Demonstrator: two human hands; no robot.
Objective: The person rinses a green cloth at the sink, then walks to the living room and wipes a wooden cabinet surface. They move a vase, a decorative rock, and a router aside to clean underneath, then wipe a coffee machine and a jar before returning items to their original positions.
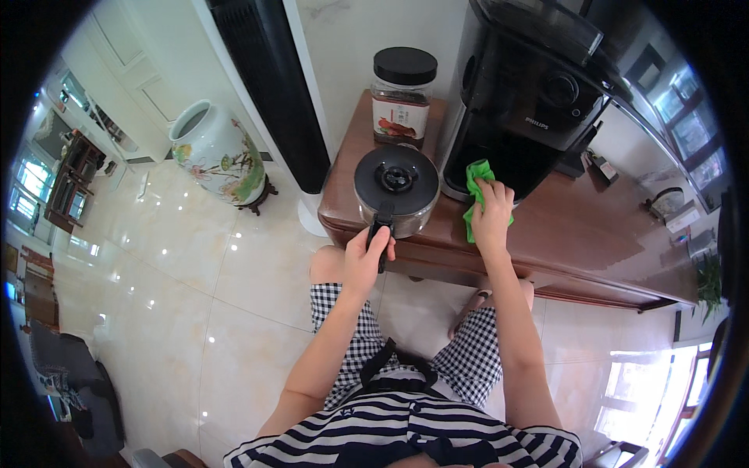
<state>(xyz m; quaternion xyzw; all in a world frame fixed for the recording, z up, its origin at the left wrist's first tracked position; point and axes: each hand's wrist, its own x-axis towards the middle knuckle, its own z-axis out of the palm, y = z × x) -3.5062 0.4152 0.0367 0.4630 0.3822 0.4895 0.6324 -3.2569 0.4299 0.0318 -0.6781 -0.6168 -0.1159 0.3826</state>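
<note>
My left hand grips the black handle of a glass coffee carafe with a round black lid. The carafe is over the left end of a brown wooden cabinet, near its front edge. In my right hand is a crumpled green cloth, held against the lower front of a black Philips coffee machine. The cloth reaches the base of the machine's dark opening. My fingers hide part of the cloth.
Behind the carafe stands a clear plastic jar with a black lid and a printed label. A black tower unit and a painted porcelain vase on a dark stand are to the left. Small items, including a dark box, lie to the right.
</note>
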